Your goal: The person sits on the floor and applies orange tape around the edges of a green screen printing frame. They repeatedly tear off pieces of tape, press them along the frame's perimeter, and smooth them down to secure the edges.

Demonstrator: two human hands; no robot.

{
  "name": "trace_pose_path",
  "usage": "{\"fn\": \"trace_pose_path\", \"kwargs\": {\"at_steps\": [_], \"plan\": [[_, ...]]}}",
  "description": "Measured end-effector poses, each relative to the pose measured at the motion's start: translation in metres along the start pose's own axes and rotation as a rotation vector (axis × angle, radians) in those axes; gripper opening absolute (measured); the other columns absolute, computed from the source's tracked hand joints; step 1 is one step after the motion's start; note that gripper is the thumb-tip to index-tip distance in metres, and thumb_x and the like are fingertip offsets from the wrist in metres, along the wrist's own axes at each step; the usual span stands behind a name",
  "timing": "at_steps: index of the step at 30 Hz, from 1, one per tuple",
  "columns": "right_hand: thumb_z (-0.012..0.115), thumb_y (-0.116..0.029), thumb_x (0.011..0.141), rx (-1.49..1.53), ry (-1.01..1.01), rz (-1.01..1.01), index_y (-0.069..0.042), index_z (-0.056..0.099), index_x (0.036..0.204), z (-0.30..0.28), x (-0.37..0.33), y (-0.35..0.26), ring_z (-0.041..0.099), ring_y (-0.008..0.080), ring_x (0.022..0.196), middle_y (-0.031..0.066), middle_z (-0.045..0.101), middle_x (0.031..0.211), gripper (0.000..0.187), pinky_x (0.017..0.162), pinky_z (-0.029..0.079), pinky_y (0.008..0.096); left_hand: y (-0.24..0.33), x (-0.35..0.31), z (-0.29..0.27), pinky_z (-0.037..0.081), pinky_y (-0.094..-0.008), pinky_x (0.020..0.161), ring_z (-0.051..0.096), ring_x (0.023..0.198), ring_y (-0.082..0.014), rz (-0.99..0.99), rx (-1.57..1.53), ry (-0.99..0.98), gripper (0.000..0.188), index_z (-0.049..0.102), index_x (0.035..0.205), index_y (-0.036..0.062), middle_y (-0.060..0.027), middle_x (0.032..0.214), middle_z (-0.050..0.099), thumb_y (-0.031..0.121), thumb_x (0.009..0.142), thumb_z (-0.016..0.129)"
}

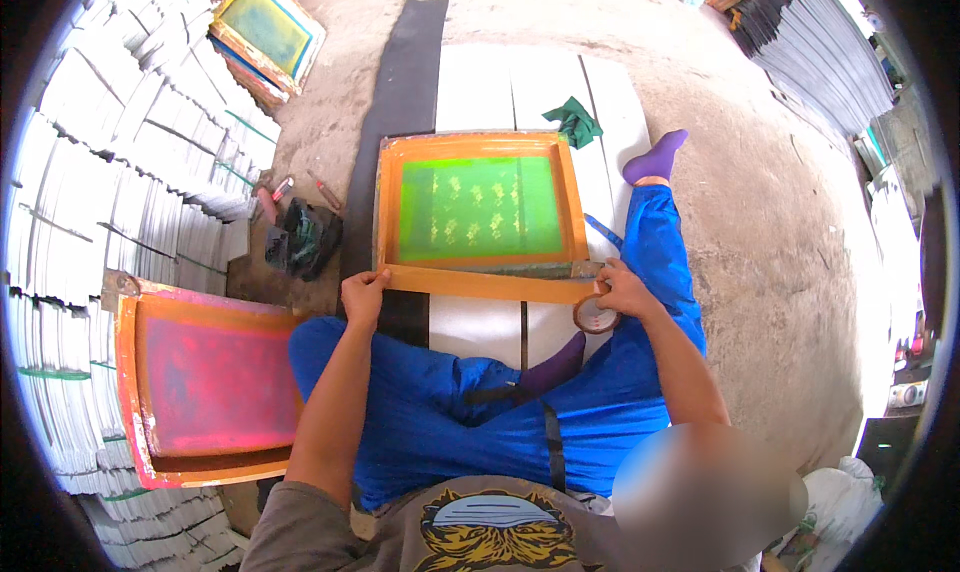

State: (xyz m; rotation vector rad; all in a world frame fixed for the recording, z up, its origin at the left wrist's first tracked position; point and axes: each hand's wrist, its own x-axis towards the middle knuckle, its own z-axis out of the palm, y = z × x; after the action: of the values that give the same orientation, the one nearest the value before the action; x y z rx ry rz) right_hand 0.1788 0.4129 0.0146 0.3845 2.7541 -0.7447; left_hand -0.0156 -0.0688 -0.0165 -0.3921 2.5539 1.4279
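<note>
In front of me a screen-printing frame (pixel 575 197) lies on white boards, with a bright green mesh (pixel 540 207) that bears rows of pale yellow flower shapes. A strip of brown packing tape (pixel 480 284) is stretched along the frame's near edge. My left hand (pixel 364 298) pinches the strip's free end by the frame's near left corner. At the near right corner, my right hand (pixel 625 290) is closed on the tape roll (pixel 594 317), from which the strip runs. Whether the strip touches the frame along its length I cannot tell.
A pink-meshed frame (pixel 215 372) leans at my left beside tall stacks of white sheets (pixel 60 202). Nearby lie a black plastic bag (pixel 305 240) and small tools (pixel 326 194). A green cloth (pixel 575 122) rests past the frame. Another frame (pixel 265 27) stands far left.
</note>
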Motion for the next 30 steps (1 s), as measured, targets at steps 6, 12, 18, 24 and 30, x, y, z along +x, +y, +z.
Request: {"fn": "trace_pose_path", "kwargs": {"at_steps": [6,12,18,24,30], "plan": [[0.081,-0.02,0.062,0.063,-0.091,0.032,-0.006,0.067,0.103,0.011,0.002,-0.012,0.062,0.0373,0.118,0.0181,0.059,0.128,0.046,0.1,0.052,0.0424,-0.022,0.022,0.003,0.05,-0.0314,0.068,0.064,0.068,-0.015,0.027,-0.148,0.027,0.028,0.079,0.09,-0.0044,-0.0076,0.077,0.073,0.022,0.083,0.085],[0.087,-0.02,0.064,0.117,-0.03,-0.034,-0.007,0.068,0.107,-0.029,-0.023,-0.046,0.068,0.0334,0.1,0.0157,0.069,0.106,0.049,0.091,0.054,0.0387,-0.001,0.018,-0.025,0.05,-0.0292,0.068,0.063,0.068,-0.0125,0.046,-0.02,-0.125,0.026,0.078,0.089,-0.006,-0.0078,0.077,0.073,0.018,0.083,0.085],[0.095,-0.02,0.064,0.472,0.081,-0.126,-0.003,0.069,0.115,-0.045,-0.027,-0.051,0.069,0.0251,0.098,0.0123,0.071,0.105,0.06,0.089,0.054,0.0374,0.01,0.037,-0.051,0.046,-0.0272,0.065,0.059,0.067,-0.0102,-0.054,-0.181,-0.347,0.021,0.077,0.084,-0.0016,-0.0035,0.073,0.069,0.019,0.086,0.082],[0.097,-0.025,0.059,0.1,0.047,-0.177,-0.005,0.07,0.113,-0.062,-0.021,-0.056,0.07,0.0271,0.097,0.011,0.072,0.102,0.064,0.087,0.055,0.0383,0.002,0.043,-0.063,0.044,-0.0256,0.062,0.057,0.064,-0.0088,0.036,-0.22,-0.356,0.021,0.077,0.082,0.0002,-0.001,0.072,0.068,0.02,0.087,0.082],[0.095,-0.038,0.056,-0.057,0.187,-0.197,-0.01,0.072,0.106,-0.046,-0.038,-0.034,0.07,0.0334,0.093,0.0099,0.073,0.096,0.062,0.084,0.055,0.0445,-0.002,0.036,-0.05,0.047,-0.0277,0.06,0.06,0.063,-0.0115,-0.009,-0.051,-0.34,0.023,0.076,0.082,-0.0025,-0.0041,0.071,0.069,0.019,0.085,0.084]]}}
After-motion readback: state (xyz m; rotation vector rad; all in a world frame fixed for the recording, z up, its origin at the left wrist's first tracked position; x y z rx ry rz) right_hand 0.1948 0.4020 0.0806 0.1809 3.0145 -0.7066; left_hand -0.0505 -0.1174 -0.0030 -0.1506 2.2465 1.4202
